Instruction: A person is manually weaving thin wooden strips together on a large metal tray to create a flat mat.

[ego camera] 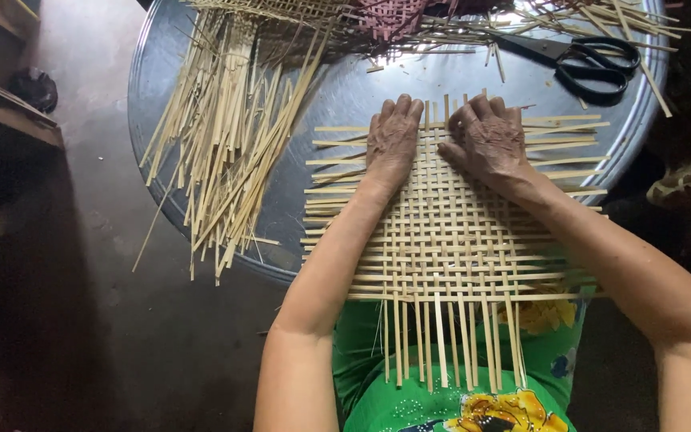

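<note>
While lying flat mid-frame, long axis running top to bottom, mat (449, 240) is being pressed by left hand (392, 144) and right hand (488, 140), fingers bent, grasping nothing.

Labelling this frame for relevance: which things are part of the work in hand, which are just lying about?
In use:
- woven mat, half made
- left hand and right hand, both pressed flat on its far edge
- round metal table under it

Lying about:
- loose pile of strips, left of the mat
- black scissors, far right
- reddish woven piece, far edge
</note>
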